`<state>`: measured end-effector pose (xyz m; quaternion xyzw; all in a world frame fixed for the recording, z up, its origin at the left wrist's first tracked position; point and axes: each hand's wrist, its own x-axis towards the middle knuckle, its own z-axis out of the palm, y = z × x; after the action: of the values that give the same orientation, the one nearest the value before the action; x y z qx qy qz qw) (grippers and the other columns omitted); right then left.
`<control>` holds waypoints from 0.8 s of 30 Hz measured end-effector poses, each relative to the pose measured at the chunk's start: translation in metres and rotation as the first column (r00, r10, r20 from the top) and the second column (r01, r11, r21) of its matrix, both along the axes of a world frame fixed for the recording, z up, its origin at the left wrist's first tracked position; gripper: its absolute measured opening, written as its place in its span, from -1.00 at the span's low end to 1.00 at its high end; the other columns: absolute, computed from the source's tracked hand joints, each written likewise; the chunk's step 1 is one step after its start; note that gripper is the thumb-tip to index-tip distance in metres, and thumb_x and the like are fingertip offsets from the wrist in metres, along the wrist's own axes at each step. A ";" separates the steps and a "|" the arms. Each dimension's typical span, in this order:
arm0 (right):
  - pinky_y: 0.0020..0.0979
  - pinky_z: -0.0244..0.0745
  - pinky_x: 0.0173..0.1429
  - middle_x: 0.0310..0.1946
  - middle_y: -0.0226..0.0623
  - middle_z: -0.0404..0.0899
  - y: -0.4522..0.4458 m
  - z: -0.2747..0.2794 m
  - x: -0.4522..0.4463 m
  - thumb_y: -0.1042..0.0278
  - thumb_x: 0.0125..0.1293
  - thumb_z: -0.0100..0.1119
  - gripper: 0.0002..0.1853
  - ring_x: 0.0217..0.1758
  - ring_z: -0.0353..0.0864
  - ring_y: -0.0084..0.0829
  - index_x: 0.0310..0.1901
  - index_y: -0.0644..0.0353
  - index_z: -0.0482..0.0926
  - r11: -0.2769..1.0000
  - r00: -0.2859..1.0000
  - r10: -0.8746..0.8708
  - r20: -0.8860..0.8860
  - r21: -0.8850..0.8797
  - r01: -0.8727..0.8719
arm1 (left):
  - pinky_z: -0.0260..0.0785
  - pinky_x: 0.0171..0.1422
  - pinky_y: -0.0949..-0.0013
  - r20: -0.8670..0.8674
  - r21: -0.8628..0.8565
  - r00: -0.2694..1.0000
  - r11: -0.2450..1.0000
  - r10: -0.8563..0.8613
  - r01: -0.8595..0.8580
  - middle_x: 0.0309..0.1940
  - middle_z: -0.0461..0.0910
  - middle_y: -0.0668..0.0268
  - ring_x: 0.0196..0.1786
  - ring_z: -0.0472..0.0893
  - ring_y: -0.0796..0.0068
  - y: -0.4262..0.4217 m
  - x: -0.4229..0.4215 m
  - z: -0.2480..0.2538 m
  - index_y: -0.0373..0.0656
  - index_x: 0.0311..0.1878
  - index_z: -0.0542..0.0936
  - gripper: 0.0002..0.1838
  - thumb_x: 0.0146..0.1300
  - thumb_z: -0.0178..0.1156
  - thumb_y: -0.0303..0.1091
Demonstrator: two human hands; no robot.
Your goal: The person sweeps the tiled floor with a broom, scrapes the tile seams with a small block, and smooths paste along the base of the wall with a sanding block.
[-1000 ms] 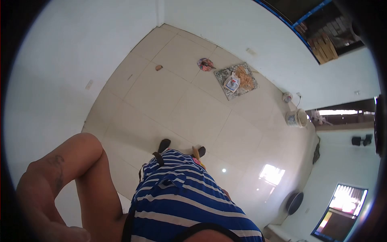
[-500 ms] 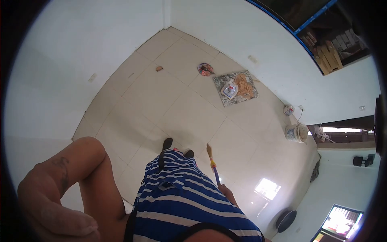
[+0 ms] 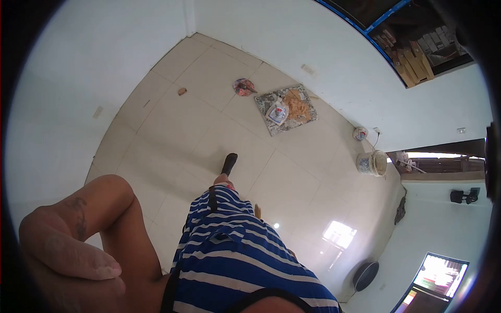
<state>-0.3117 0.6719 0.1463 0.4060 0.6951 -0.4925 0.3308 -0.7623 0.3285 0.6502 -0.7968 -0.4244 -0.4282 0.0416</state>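
My left hand (image 3: 78, 266) is raised close to the camera at the lower left. Its fingers are curled with the thumb over them, and whatever they may hold is hidden. My right hand is almost wholly behind my blue-and-white striped shirt (image 3: 235, 255). Only the tan bristle end of a brush (image 3: 258, 211) shows past the shirt's edge; its handle is covered. Half a second ago my right hand was wrapped round that handle.
On the tiled floor (image 3: 203, 125) ahead lie a stained board (image 3: 266, 101) bearing brown crumbly material and a whitish packet, a round reddish piece (image 3: 242, 86), and a small brown chunk (image 3: 182, 92). A bucket (image 3: 371, 163) and small tub (image 3: 360, 134) stand by the right wall.
One foot has stepped forward, and the floor things have shifted left and slightly up in view. The brush and my right hand have slipped mostly behind the shirt. My left hand stays curled.
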 end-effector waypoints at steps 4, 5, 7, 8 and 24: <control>-0.34 0.39 -0.47 -0.53 -0.29 0.51 0.018 0.009 -0.037 0.20 0.08 0.21 -0.71 -0.52 0.50 -0.39 -0.36 0.31 0.49 1.000 1.000 -0.025 -0.012 0.011 0.025 | 0.36 -0.41 0.46 0.044 -0.040 0.999 0.999 -0.006 0.008 -0.51 0.43 0.41 -0.48 0.48 0.48 0.033 -0.051 -0.014 0.12 -0.12 0.62 -0.57 -0.06 0.43 0.04; -0.34 0.39 -0.47 -0.53 -0.29 0.51 0.023 0.013 -0.046 0.20 0.08 0.21 -0.71 -0.52 0.50 -0.39 -0.36 0.30 0.49 0.999 0.999 -0.031 -0.013 0.018 0.031 | 0.36 -0.41 0.47 0.073 -0.054 0.997 0.998 -0.022 0.026 -0.51 0.43 0.41 -0.47 0.48 0.48 0.046 -0.069 -0.019 0.13 -0.12 0.62 -0.57 -0.07 0.43 0.04; -0.35 0.38 -0.47 -0.53 -0.30 0.51 0.033 0.022 -0.066 0.20 0.09 0.20 -0.71 -0.52 0.50 -0.39 -0.36 0.30 0.49 0.999 0.999 -0.042 -0.017 0.028 0.043 | 0.35 -0.43 0.44 0.256 -0.061 0.947 0.974 -0.195 0.217 -0.51 0.43 0.40 -0.49 0.47 0.46 0.078 -0.113 -0.042 0.12 -0.12 0.62 -0.62 -0.01 0.38 -0.01; -0.35 0.38 -0.47 -0.53 -0.31 0.51 0.038 0.026 -0.077 0.20 0.09 0.20 -0.71 -0.52 0.49 -0.40 -0.35 0.30 0.50 0.998 0.998 -0.052 -0.020 0.032 0.053 | 0.34 -0.45 0.42 0.370 -0.037 0.871 0.931 -0.324 0.363 -0.51 0.42 0.38 -0.50 0.46 0.45 0.099 -0.138 -0.058 0.10 -0.11 0.62 -0.66 0.04 0.34 -0.05; -0.53 0.17 -0.39 -0.57 -0.44 0.43 0.108 0.122 -0.220 0.14 0.20 0.12 -0.70 -0.52 0.32 -0.56 -0.34 0.27 0.51 0.658 0.641 -0.728 -0.244 0.017 0.753 | 0.25 0.24 0.14 0.173 -0.973 0.981 0.169 0.085 0.157 0.03 0.49 -0.02 0.13 0.44 0.01 0.409 -0.166 -0.332 -0.06 0.20 0.41 -0.45 0.14 0.14 -0.10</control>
<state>-0.5313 0.7802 0.2684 0.6177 0.5267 -0.5839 -0.0020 -0.9279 0.7378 0.3186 -0.6010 -0.5829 -0.1273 -0.5318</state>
